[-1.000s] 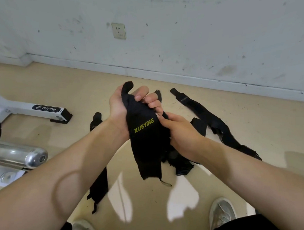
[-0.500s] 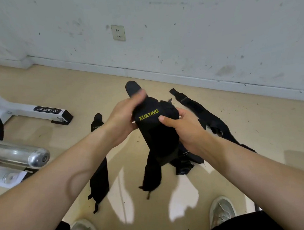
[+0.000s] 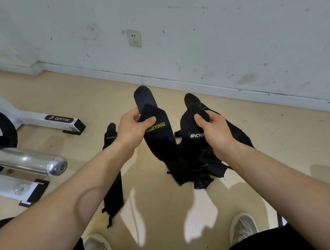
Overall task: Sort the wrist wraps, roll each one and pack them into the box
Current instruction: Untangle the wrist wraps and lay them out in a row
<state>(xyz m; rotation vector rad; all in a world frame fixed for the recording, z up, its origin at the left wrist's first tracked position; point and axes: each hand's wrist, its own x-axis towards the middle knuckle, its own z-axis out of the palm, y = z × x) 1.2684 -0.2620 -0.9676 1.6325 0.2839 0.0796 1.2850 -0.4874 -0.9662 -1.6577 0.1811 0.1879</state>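
Note:
My left hand (image 3: 132, 130) grips a black wrist wrap with yellow XUEYING lettering (image 3: 157, 133) near its upper end. My right hand (image 3: 216, 131) pinches a second black wrap with a white logo (image 3: 191, 129) the same way. Both wraps hang down over a bunch of further black wraps (image 3: 203, 170) on the floor. Another XUEYING wrap (image 3: 113, 185) lies stretched out on the floor under my left forearm. No box is in view.
A chrome barbell end (image 3: 47, 166) and a white machine base (image 3: 51, 121) stand at the left. The white wall with a socket (image 3: 134, 38) runs across the back. My two shoes (image 3: 242, 229) show at the bottom on the beige floor.
My hands have pulled apart. The bundle I held together has split into two wraps, the yellow-lettered one in my left hand and the white-logo one in my right.

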